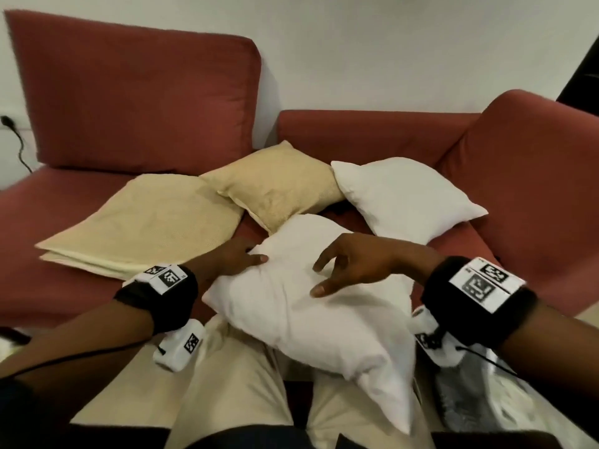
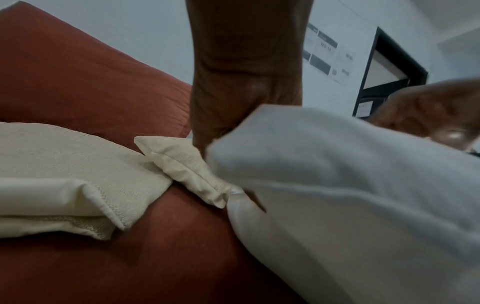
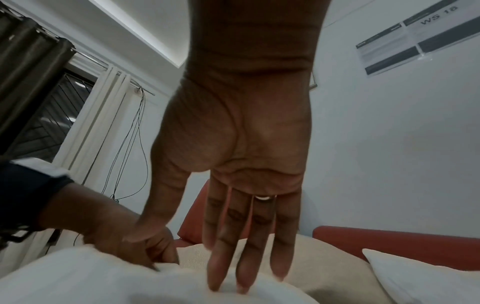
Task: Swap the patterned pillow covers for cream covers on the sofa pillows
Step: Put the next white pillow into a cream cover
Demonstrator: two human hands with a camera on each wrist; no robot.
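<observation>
While my left hand (image 1: 238, 259) pinches the bare white pillow's (image 1: 311, 306) corner and my right hand (image 1: 351, 265) hovers with fingers apart, I judge sleeving comes next: fetch a cream cover (image 1: 142, 222).

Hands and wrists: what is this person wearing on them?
Each wrist carries a wide black band, left and right, topped with white tags printed with black square codes. A small white camera block, also coded, hangs under each band, with a thin black cable trailing back along the arm. The right hand has a pale ring on one finger. The forearms are bare of sleeves.
</observation>
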